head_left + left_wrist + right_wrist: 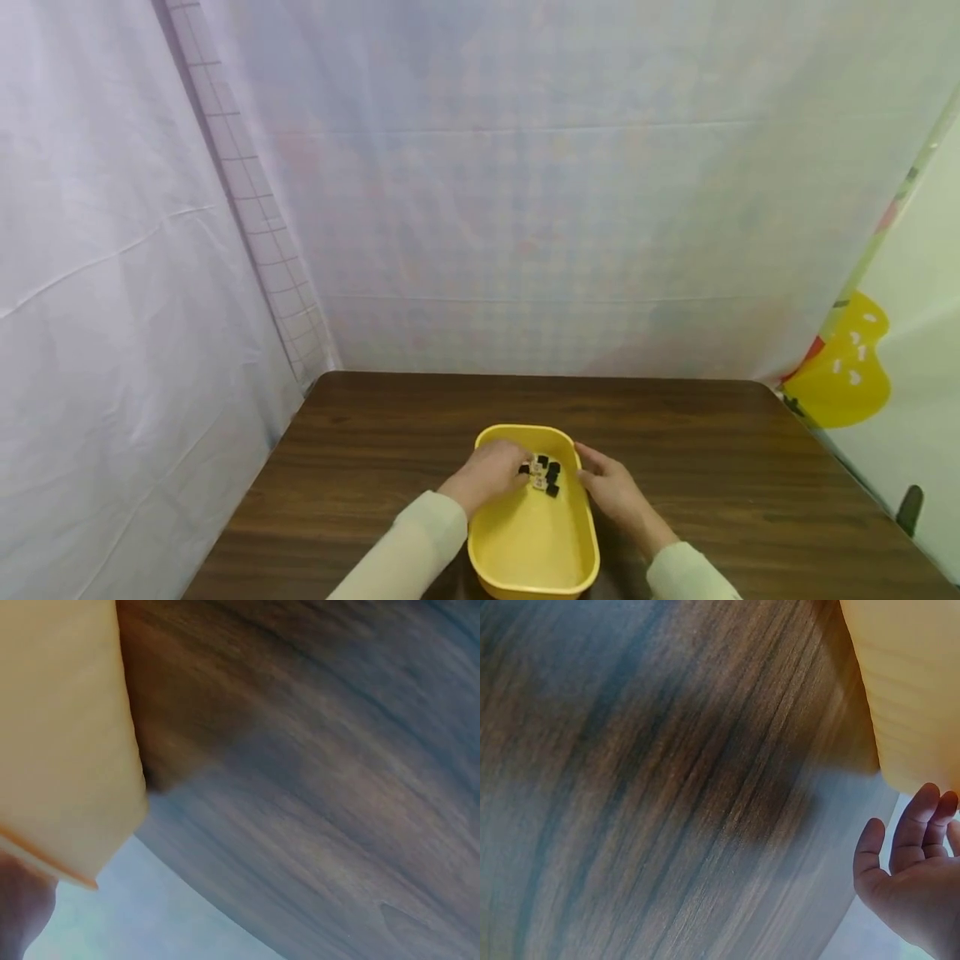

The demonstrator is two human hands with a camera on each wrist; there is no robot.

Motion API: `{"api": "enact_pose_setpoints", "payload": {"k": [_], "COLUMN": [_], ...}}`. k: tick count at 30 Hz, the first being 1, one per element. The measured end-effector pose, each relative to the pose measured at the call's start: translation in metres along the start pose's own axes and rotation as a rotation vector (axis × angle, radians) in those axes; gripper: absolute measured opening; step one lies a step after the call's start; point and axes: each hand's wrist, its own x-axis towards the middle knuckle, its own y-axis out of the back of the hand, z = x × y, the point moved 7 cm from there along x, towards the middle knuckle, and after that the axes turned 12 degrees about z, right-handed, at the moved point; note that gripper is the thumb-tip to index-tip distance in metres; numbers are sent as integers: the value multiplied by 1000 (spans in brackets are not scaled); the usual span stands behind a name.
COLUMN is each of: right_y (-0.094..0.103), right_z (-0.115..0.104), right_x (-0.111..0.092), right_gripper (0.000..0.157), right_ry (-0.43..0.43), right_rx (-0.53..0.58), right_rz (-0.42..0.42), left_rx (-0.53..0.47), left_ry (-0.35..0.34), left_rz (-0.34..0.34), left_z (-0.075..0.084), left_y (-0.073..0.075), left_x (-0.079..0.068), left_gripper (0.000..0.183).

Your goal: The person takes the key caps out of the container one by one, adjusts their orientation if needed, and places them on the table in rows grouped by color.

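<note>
A yellow oblong tub (534, 546) stands on the table, with several small black pieces (552, 478) and pale pieces with dark marks (538, 482) gathered toward its far end. My left hand (491, 473) reaches over the left rim into the tub, fingers and thumb bent down at the left side of these pieces. A black piece (524, 470) shows between its fingertips and thumb; I cannot tell whether it is pinched. My right hand (611, 487) is at the tub's right side, fingertips against the outer wall. In the right wrist view its fingers (913, 829) are loosely bent and spread.
The dark wood-grain table (390, 433) extends around the tub. White sheeting (525, 208) hangs behind the table's far edge, and more hangs on the left. At the right, a pale sheet carries a yellow printed shape (840, 375).
</note>
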Motion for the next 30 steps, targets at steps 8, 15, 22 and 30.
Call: {"api": "enact_pose_setpoints", "payload": {"k": [8, 15, 22, 30], "right_y": [0, 0, -4, -5], "right_z": [2, 0, -1, -2], "right_x": [0, 0, 0, 0], "right_gripper": [48, 48, 48, 49], "right_ry": [-4, -1, -14, -20], "right_rx": [15, 11, 4, 20], "right_rz": [-9, -9, -15, 2], "left_rx": [-291, -491, -471, -505], "left_ry": [225, 428, 526, 593], "left_rz": [146, 322, 352, 246], "left_z": [-38, -99, -143, -159], "left_y": [35, 56, 55, 34], "left_x": [-8, -31, -60, -78], "left_gripper": [28, 27, 21, 20]}}
